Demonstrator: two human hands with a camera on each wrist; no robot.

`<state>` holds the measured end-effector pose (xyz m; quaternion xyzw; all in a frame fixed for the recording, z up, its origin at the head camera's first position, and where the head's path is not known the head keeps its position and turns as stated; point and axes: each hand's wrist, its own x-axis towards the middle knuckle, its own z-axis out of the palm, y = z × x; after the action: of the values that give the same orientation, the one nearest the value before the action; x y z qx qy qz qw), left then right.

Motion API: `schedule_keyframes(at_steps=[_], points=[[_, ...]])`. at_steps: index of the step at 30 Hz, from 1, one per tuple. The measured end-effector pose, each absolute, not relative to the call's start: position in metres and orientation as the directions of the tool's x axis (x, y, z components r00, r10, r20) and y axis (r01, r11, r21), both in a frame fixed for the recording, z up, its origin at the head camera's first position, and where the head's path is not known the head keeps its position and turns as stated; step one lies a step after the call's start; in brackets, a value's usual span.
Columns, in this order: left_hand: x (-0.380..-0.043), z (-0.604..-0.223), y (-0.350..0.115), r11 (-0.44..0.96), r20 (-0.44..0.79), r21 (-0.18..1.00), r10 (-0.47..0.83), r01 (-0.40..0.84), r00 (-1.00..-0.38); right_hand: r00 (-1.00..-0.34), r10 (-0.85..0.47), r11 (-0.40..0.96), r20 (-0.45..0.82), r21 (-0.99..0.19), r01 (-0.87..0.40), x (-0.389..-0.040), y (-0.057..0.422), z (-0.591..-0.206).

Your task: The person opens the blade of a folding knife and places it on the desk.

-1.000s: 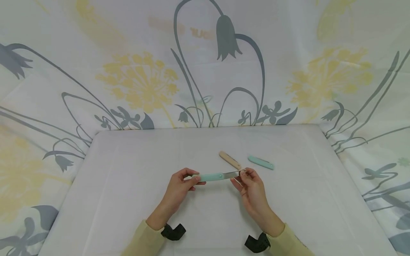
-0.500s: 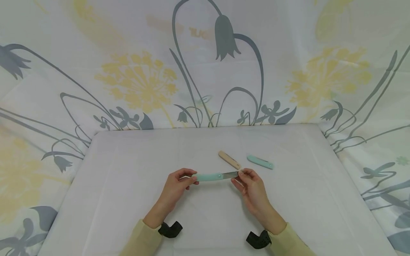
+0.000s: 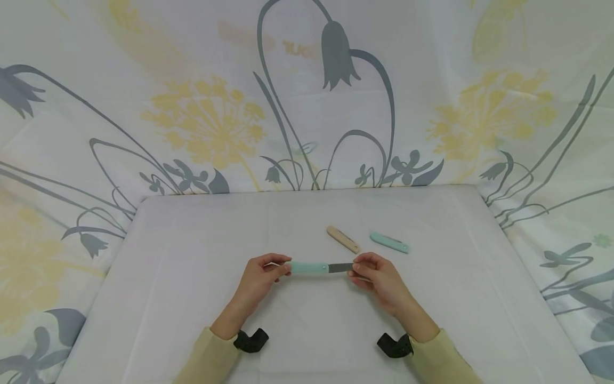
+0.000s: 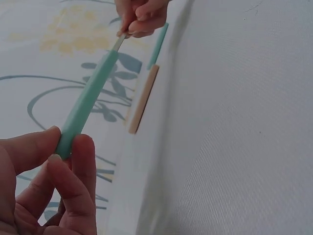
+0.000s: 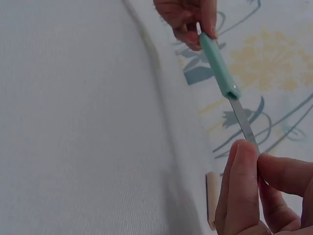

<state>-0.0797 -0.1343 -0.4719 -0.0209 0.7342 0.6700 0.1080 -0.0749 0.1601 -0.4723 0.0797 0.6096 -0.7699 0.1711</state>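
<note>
Between both hands a folding knife point(image 3: 309, 268) with a mint-green handle is held level above the table, its metal blade point(image 3: 339, 268) swung out to the right. The left hand point(image 3: 261, 276) pinches the handle's end between thumb and fingers, as the left wrist view shows on the green handle point(image 4: 88, 103). My right hand point(image 3: 379, 277) pinches the blade near its tip, which the fingers hide. In the right wrist view the blade point(image 5: 243, 120) runs from the handle down into the fingertips.
Behind the hands, a beige folded knife point(image 3: 342, 239) and another mint-green folded knife point(image 3: 389, 242) lie on the white table point(image 3: 192, 229). A flower-patterned cloth point(image 3: 307, 106) rises at the table's back edge. Black wrist mounts sit at both cuffs.
Both hands have shifted slightly left with the knife, which has turned so more of the blade's flat side shows. The right forearm has swung a little outward. The two folded knives stay put.
</note>
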Motion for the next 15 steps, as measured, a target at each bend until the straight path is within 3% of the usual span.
schedule_keyframes(at_steps=[8,15], points=[[-0.0824,-0.4758,-0.1397,0.231,-0.210,0.959,0.196,-0.163,-0.958,-0.928,-0.186,0.052,-0.323,-0.946,0.319,-0.0819,0.1705,-0.4767],[-0.0849,-0.4785,-0.1385,0.451,-0.176,0.888,0.154,-0.090,-0.972,-0.925,-0.212,0.256,-0.315,-0.931,0.259,-0.0852,0.1718,-0.4772]])
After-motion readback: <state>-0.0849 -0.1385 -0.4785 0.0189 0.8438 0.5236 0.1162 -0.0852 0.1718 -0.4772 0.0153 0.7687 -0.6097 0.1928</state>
